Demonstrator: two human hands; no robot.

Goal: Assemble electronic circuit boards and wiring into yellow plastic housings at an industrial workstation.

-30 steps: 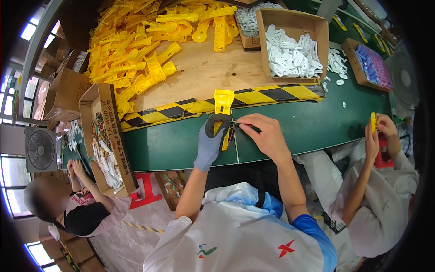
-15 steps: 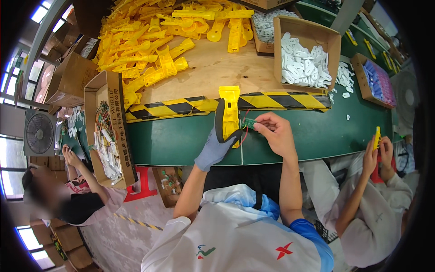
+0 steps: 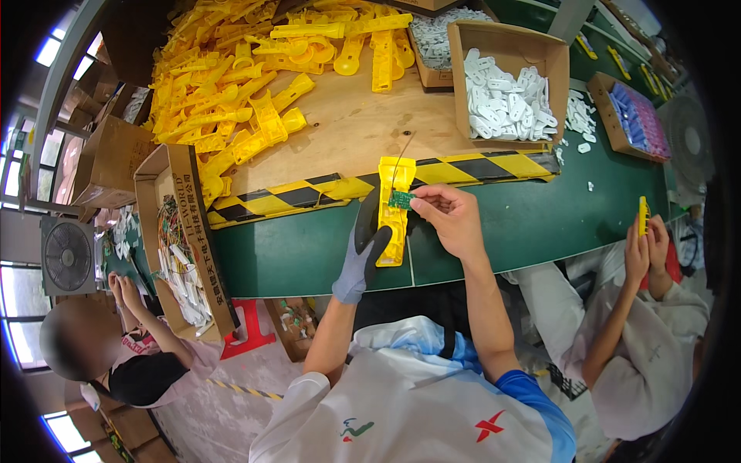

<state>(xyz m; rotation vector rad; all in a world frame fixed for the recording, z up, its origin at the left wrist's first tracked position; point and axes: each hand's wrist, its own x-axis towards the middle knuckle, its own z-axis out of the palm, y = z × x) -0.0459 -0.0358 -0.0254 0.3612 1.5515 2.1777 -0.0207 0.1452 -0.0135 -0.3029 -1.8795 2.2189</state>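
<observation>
Yellow housing [image 3: 393, 212] lay on the bench [image 3: 494, 231], gloved left hand [image 3: 363, 251] clamped on it; right hand [image 3: 448, 216] fingers pinched a green board [image 3: 401, 200], apparently not yet seated.

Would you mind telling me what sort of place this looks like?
Probably a factory assembly line: a heap of identical yellow plastic housings, a box of white plastic parts, and co-workers along the green workbench.

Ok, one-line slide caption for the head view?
Gloved left hand steadies a yellow plastic housing; right hand holds a small green circuit board over it.
</observation>
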